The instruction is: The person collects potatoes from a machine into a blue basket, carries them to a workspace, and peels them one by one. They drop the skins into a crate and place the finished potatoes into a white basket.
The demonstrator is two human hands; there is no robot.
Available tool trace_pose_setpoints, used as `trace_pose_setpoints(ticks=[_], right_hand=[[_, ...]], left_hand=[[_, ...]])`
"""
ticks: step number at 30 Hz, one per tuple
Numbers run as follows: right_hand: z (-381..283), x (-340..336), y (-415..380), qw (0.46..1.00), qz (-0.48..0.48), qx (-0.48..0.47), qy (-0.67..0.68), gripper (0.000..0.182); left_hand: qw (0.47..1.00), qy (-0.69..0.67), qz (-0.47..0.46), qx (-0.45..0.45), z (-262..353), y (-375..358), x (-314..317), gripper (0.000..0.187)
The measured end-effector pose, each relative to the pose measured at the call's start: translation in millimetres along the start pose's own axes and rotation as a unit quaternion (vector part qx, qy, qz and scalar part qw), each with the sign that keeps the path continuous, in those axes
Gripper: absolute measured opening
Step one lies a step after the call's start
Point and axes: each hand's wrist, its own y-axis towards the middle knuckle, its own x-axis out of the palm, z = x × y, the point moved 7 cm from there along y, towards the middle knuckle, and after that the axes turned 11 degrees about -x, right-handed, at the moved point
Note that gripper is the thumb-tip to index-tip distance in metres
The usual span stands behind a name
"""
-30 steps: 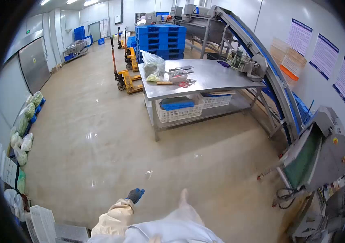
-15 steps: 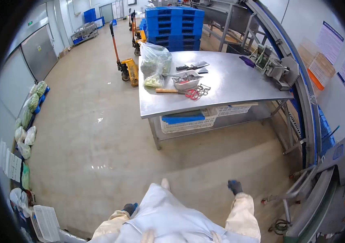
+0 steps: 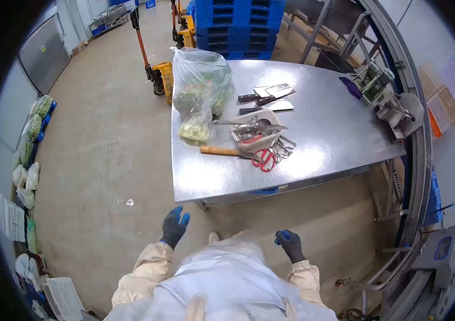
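My left hand (image 3: 175, 226), in a dark glove with blue fingertips, hangs just short of the front left corner of the metal table (image 3: 206, 179), empty with its fingers apart. My right hand (image 3: 290, 244), gloved alike, is in front of the table with fingers curled; whether it holds anything is hidden. On the tabletop lie a wooden-handled tool (image 3: 219, 151), red-handled scissors (image 3: 264, 160) and a white basket (image 3: 257, 128) of metal tools. Behind them are cleavers (image 3: 273, 93). Clear bags (image 3: 201, 80) of green vegetables stand at the left edge.
Blue pallets (image 3: 238, 24) are stacked behind the table, with a yellow pallet jack (image 3: 162, 80) to their left. A metal device (image 3: 393, 101) sits at the table's right end. A grey machine (image 3: 433, 267) stands at the lower right. Bagged vegetables (image 3: 34, 125) line the left wall.
The table and its tools appear closer and larger. My left hand has risen and come forward towards the table corner, its fingers now showing apart. My right hand has shifted slightly left.
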Motion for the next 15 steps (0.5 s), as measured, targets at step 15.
trace_pose_setpoints(ticks=[15], right_hand=[[-141,-100,245,0.964,0.057,-0.222,-0.132,0.016]], left_hand=[[0.997,-0.040,-0.012,-0.067,135,124,43,0.039]])
